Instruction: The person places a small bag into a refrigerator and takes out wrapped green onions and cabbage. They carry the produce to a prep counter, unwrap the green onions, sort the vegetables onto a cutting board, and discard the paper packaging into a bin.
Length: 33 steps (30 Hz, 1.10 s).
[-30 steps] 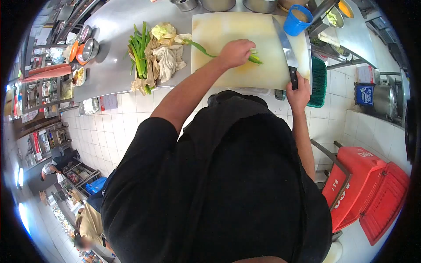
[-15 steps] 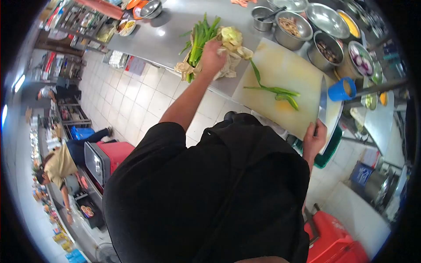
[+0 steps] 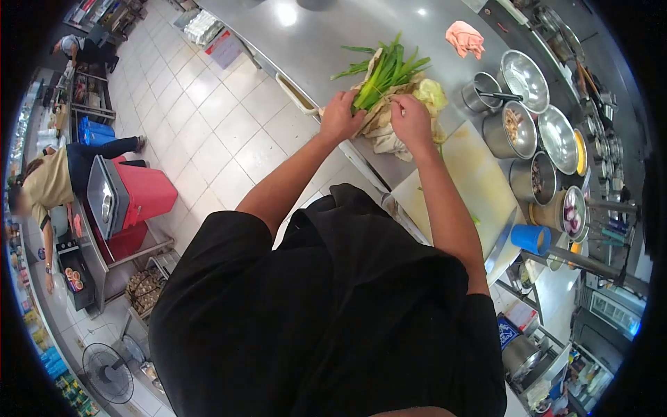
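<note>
A bundle of spring onions (image 3: 392, 75) lies in crumpled brown paper (image 3: 376, 119) near the counter's front edge. My left hand (image 3: 340, 118) is closed at the bundle's left side, gripping the wrapping's edge by the onions' lower ends. On the other side, my right hand (image 3: 412, 124) pinches the paper, its fingertips partly hidden. A pale green cabbage (image 3: 431, 94) sits just beyond that hand. The knife (image 3: 501, 240) lies along the right edge of the cutting board (image 3: 479, 174), touched by neither hand. My right forearm covers most of the cut green leaves there.
Steel bowls and pots (image 3: 511, 132) line the counter beyond the board. A blue cup (image 3: 531, 238) stands at the board's right corner. Farther back lies a pink cloth (image 3: 465, 39). A co-worker (image 3: 52, 181) leans over another counter at left, near a red cooler box (image 3: 142, 187).
My right hand has let go of the knife and moved left to the wrapped bundle. My left hand has shifted to the bundle's left side. The camera view has turned.
</note>
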Motion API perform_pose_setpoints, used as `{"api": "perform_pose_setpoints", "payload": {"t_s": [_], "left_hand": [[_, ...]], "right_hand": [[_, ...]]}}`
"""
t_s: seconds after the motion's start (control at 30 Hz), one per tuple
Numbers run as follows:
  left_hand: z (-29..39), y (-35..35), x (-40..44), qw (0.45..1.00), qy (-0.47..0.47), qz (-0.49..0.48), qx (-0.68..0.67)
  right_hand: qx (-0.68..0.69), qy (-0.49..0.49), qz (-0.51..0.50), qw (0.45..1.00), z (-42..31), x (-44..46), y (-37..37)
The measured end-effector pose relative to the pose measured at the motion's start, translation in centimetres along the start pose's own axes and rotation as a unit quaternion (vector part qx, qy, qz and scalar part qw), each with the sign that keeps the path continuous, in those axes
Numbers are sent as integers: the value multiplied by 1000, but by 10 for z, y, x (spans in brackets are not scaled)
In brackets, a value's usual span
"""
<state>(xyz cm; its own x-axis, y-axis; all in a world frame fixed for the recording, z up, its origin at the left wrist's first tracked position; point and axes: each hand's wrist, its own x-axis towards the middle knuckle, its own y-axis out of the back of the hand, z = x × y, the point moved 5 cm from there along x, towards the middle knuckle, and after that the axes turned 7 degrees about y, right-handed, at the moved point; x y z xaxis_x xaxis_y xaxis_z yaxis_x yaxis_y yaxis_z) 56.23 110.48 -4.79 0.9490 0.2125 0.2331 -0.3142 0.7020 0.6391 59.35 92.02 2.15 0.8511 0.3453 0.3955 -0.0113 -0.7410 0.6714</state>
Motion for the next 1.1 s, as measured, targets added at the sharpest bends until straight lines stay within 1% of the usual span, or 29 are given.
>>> {"api": "perform_pose_setpoints", "payload": {"t_s": [0.07, 0.13, 0.2, 0.3, 0.33, 0.4, 0.43, 0.5, 0.57, 0.6, 0.63, 0.73, 0.77, 0.83, 0.87, 0.93, 0.97, 1.0, 1.07, 1.1], "left_hand": [[3, 4, -2, 1000, -18, 1, -17], [3, 7, -2, 999, -3, -29, -15], [1, 9, -1, 998, 4, -67, -14], [-11, 8, 7, 994, 33, -89, -58], [-18, 6, 12, 986, 68, -119, -94], [-26, 3, 22, 961, 134, -181, -163], [-28, 5, 29, 972, 107, -149, -144], [-32, 3, 43, 989, 53, -81, -109], [-34, -10, 58, 965, 138, -121, -187], [-36, -21, 62, 947, 182, -143, -224], [-36, -32, 70, 938, 210, -174, -214], [-14, -43, 84, 957, 151, -240, -56], [-5, -44, 88, 965, 120, -232, -22], [-3, -54, 92, 968, 103, -228, -3], [-6, -59, 96, 970, 94, -225, 8], [-19, -66, 103, 964, 124, -229, -42], [-24, -69, 106, 961, 139, -231, -68], [-26, -69, 110, 940, 175, -241, -168], [-30, -65, 116, 866, 243, -250, -357], [-22, -54, 122, 849, 288, -214, -387]], "right_hand": [[-19, -31, -18, 999, 13, 20, -33], [-58, -52, -37, 996, 21, 25, -53], [-118, -61, -62, 989, 13, 27, -64], [-94, -110, -64, 987, 16, 34, -76], [-87, -126, -62, 986, 17, 37, -76], [-53, -117, -96, 987, 25, 40, -82], [-34, -113, -111, 987, 29, 41, -85], [0, -106, -53, 993, 22, 31, -79], [23, -106, 7, 994, 12, 7, -73], [45, -105, 5, 993, 11, -3, -74], [68, -103, 3, 992, 10, -11, -75], [97, -80, -17, 992, 2, -19, -73], [103, -71, -28, 992, -2, -20, -74], [117, -34, -47, 991, -10, -21, -77], [136, -32, -59, 988, -16, -20, -79], [175, -26, -82, 981, -28, -20, -80], [191, -39, -103, 975, -35, -21, -76], [207, -53, -123, 969, -43, -21, -71], [216, -77, -142, 963, -53, -24, -61], [210, -89, -144, 963, -52, -29, -53]]}}
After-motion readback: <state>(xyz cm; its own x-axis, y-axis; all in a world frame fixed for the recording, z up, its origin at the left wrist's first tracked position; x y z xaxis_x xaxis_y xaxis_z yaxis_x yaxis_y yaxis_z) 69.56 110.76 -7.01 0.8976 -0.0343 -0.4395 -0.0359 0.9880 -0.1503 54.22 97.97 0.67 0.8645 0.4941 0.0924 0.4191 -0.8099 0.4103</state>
